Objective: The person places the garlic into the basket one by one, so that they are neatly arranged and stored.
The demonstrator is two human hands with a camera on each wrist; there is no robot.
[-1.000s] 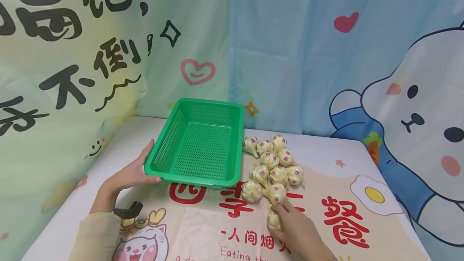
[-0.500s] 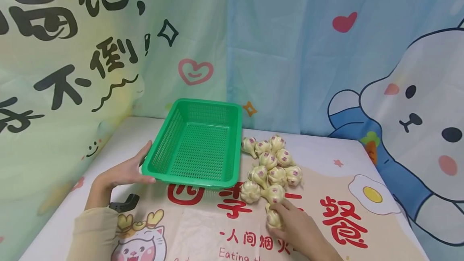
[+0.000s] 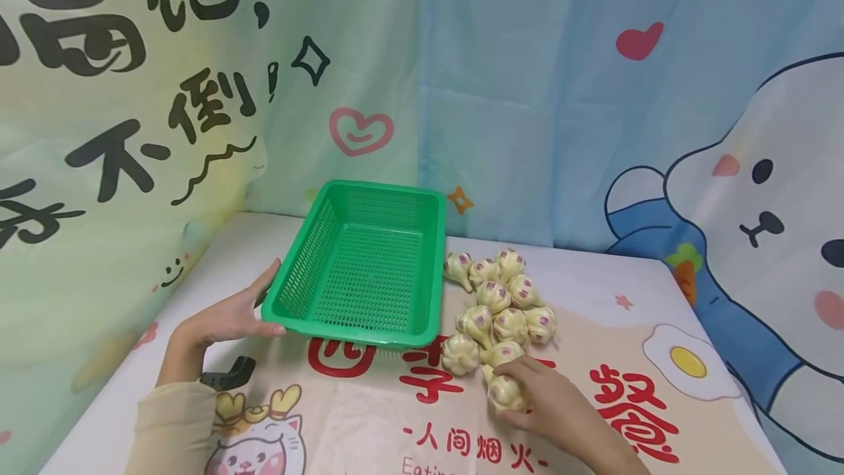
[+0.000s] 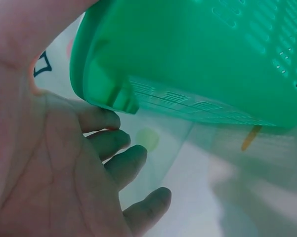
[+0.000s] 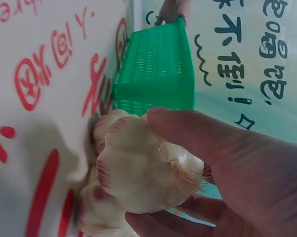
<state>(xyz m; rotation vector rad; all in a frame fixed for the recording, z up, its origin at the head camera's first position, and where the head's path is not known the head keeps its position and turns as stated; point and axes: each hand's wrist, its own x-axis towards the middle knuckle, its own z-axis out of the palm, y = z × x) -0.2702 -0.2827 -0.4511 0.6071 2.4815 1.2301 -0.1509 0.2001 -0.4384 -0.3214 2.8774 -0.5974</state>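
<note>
A green plastic basket [image 3: 369, 281] with perforated walls holds nothing inside. At its near left corner my left hand [image 3: 227, 317] grips it, thumb along the front rim and the other fingers by the outer left side, as the left wrist view shows. My right hand [image 3: 560, 402] pinches a garlic bulb [image 3: 506, 393] between thumb and fingers. In the right wrist view, the bulb's rooted end [image 5: 185, 175] faces the palm. That bulb lies at the near end of a group of several pale, purple-marked garlic bulbs [image 3: 493, 297] right of the basket.
The printed tablecloth [image 3: 461, 416] has red characters and a fried-egg picture. A small black device [image 3: 227, 374] shows by the left wrist. Behind the table hangs a printed cloth backdrop [image 3: 488, 94], close to the basket's far side.
My right hand and its garlic bulb have shifted slightly away from me, and more of the bulb now shows. The left hand and basket hold their place; the head view sways a little.
</note>
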